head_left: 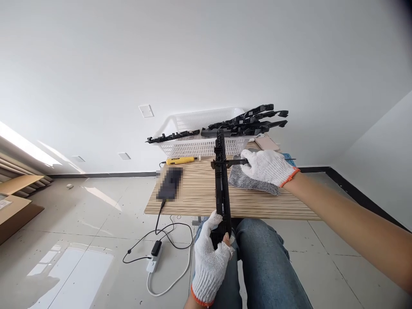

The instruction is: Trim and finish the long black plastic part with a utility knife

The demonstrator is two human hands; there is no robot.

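Observation:
A long, narrow black plastic part (pixel 221 184), ribbed and clipped along its length, stands lengthwise in front of me, above the table edge. My left hand (pixel 210 253), in a white knit glove with an orange cuff, is closed around its near end, thumb at one side. My right hand (pixel 265 166), gloved alike, pinches the outer end of a short black bar (pixel 236 162) that meets the part's side near its upper half. Whether the bar is joined to the part I cannot tell. Beneath the right hand lies a grey cloth (pixel 240 179).
Behind, a white plastic basket (pixel 180 150) holds several similar black parts (pixel 254 122). On the striped wooden table (pixel 193 201) lie a yellow-handled tool (pixel 180 160), a blurred dark device (pixel 170 183) with a cable, and a blue item (pixel 289 159). A power strip (pixel 154 259) and cables are on the floor.

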